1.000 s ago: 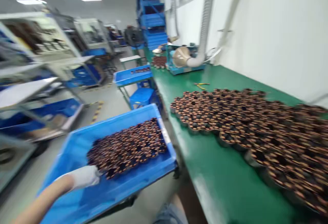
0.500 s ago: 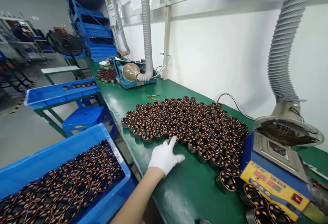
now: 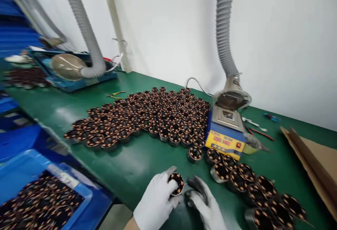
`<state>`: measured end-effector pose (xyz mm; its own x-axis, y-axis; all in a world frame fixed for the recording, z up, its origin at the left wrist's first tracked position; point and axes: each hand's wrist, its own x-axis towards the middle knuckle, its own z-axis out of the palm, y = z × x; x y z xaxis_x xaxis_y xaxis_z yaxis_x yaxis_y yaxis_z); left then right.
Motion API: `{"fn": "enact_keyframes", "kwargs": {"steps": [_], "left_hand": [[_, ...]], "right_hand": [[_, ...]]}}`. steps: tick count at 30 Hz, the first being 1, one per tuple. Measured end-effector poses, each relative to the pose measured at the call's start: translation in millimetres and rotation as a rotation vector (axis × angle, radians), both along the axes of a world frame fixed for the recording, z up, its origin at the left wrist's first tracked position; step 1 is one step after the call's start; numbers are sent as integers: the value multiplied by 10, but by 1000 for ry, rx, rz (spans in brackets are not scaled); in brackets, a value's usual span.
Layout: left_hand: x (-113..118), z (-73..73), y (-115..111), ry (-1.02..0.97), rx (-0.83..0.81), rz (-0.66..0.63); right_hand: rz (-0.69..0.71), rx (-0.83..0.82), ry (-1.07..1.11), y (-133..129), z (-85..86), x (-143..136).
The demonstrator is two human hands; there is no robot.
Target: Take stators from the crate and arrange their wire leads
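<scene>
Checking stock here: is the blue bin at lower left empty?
Not empty: copper-wound rings lie crowded in the blue bin. The frame cuts it off; cannot tell whether full.

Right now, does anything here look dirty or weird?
Yes: the fingers of the right glove look blackened, while the left glove, holding a copper-wound stator, is mostly white. Maybe it's dirt, but it's blurry.

Between my left hand (image 3: 155, 202) and right hand (image 3: 207, 207) sits 1 wound ring (image 3: 180, 180), in my left fingers. Beyond them, a ring cluster (image 3: 152, 114) covers the bench (image 3: 126, 167), left of a control box (image 3: 223, 132). Right of my hands lie more rings (image 3: 256, 195), then cardboard (image 3: 310, 163); left, a ring-filled bin (image 3: 28, 158).
</scene>
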<state>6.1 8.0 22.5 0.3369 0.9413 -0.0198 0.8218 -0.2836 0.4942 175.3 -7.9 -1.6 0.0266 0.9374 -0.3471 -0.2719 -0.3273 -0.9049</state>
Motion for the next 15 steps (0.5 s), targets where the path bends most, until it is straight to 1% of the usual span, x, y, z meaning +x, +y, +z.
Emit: {"fn": "enact_keyframes", "kwargs": {"steps": [1, 3, 5, 8, 10, 12, 14, 15], "left_hand": [[70, -36, -39, -48, -12, -30], [193, -38, -84, -135, -41, -89], [286, 48, -104, -213, -84, -106], [387, 222, -129, -388, -205, -65], [443, 269, -158, -617, -390, -6], [486, 234, -196, -852, -627, 33], [503, 160, -237, -988, -812, 39], [500, 130, -254, -1019, -876, 15]], "right_hand": [[11, -3, 25, 32, 14, -5], [19, 62, -34, 63, 64, 24], [24, 161, -179, 50, 134, 96], [41, 312, -371, -11, 262, 230], [64, 456, -459, -44, 352, 298], [91, 580, -504, -52, 445, 347], [104, 624, -434, -34, 543, 401], [64, 601, -334, -16, 592, 436]]}}
